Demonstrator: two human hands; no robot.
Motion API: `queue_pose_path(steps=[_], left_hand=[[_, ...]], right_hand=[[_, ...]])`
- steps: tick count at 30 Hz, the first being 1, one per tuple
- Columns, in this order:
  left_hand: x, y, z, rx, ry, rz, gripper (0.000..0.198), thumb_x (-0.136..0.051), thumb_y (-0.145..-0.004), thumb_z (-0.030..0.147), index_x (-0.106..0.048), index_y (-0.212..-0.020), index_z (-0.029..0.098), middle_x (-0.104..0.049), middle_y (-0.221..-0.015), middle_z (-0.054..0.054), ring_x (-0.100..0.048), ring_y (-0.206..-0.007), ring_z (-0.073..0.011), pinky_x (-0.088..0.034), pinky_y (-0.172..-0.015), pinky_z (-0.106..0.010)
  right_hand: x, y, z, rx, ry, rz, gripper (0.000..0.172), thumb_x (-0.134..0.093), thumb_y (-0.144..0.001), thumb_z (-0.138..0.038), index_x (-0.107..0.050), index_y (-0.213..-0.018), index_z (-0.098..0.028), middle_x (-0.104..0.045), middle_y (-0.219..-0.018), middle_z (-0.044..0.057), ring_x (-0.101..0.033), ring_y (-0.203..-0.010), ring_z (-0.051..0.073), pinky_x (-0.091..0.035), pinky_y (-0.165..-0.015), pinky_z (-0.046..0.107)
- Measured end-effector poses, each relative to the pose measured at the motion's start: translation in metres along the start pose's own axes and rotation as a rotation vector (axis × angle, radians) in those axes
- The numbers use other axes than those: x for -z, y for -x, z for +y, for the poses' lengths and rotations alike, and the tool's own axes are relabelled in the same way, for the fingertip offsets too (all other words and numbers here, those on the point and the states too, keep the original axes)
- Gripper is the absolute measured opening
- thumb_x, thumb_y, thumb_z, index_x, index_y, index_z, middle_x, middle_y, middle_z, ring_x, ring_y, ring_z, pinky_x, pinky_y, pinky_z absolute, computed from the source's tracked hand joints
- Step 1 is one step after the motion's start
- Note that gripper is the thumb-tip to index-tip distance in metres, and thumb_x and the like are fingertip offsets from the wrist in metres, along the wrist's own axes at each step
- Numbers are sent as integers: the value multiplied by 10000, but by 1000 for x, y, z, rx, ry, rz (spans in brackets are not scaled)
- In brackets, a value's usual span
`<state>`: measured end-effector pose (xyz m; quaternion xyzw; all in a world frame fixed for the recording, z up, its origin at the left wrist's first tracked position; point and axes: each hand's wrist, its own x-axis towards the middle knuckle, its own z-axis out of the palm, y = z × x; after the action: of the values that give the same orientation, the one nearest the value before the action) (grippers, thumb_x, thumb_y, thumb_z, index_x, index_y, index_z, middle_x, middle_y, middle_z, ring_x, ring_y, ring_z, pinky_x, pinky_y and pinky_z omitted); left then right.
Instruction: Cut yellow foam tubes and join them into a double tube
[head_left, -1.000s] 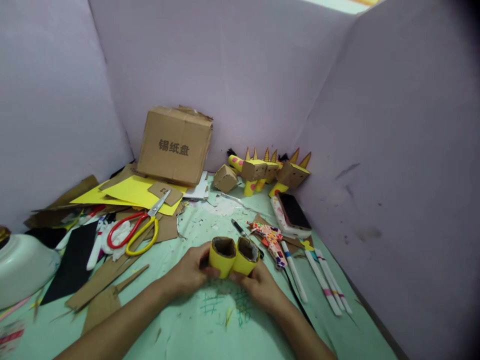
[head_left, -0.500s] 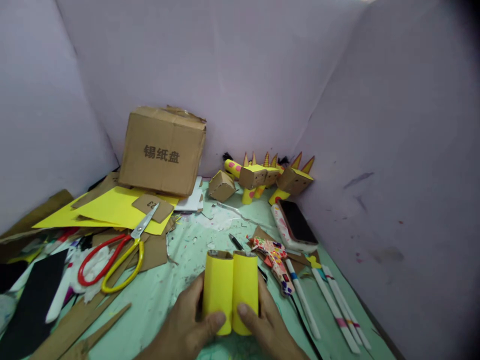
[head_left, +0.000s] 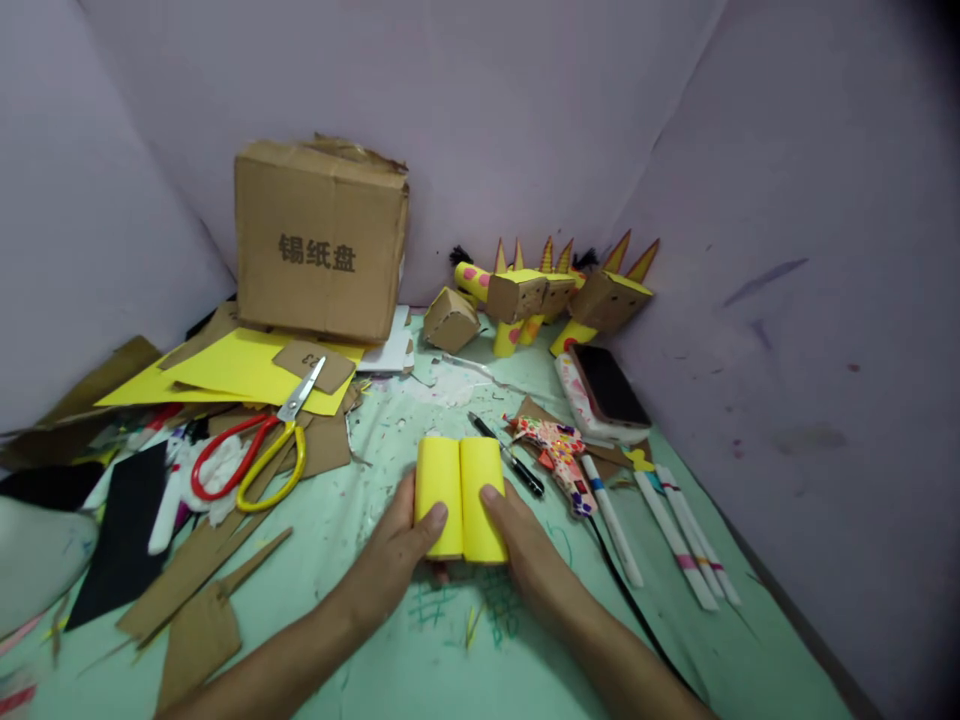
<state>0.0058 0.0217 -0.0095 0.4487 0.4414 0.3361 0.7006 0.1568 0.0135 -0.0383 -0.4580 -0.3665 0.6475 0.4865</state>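
Two yellow paper-covered tubes (head_left: 459, 494) lie side by side, pressed together, low over the green table mat (head_left: 375, 640). My left hand (head_left: 396, 552) grips the left tube with its thumb on top. My right hand (head_left: 525, 552) grips the right tube the same way. The tubes' ends point away from me and their open mouths are hidden.
Red-and-yellow scissors (head_left: 255, 455) lie on cardboard scraps and yellow paper at the left. A cardboard box (head_left: 321, 240) stands at the back. Small cardboard animal figures (head_left: 547, 295), a phone (head_left: 606, 392), a patterned glue gun (head_left: 556, 452), a black pen (head_left: 507, 456) and glue sticks (head_left: 675, 530) fill the right side.
The two tubes have been tipped from showing their open mouths to lying flat with yellow sides up. My view has shifted, and both hands stayed on the tubes.
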Motion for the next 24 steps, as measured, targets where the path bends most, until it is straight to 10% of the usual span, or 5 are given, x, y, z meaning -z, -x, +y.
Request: queue_pose_path(steps=[11, 24], left_hand=[[6, 4, -15, -424, -173, -109, 574, -619, -765, 395, -375, -1230, 162, -530, -1210, -120, -501, -1100, -278, -432, -903, -376], [4, 4, -16, -341, -264, 15, 435, -706, -638, 207, -570, -1048, 156, -670, -995, -78, -591, -943, -278, -472, -811, -370]], right_hand=[[14, 15, -5, 401, 259, -203, 523, -546, -835, -415, -375, -1288, -218, -580, -1090, 57, -534, -1012, 208, -436, -863, 302], [18, 7, 3, 399, 310, -205, 352, -682, -729, -250, -555, -1050, -184, -632, -1000, 62, -580, -926, 224, -468, -788, 319]])
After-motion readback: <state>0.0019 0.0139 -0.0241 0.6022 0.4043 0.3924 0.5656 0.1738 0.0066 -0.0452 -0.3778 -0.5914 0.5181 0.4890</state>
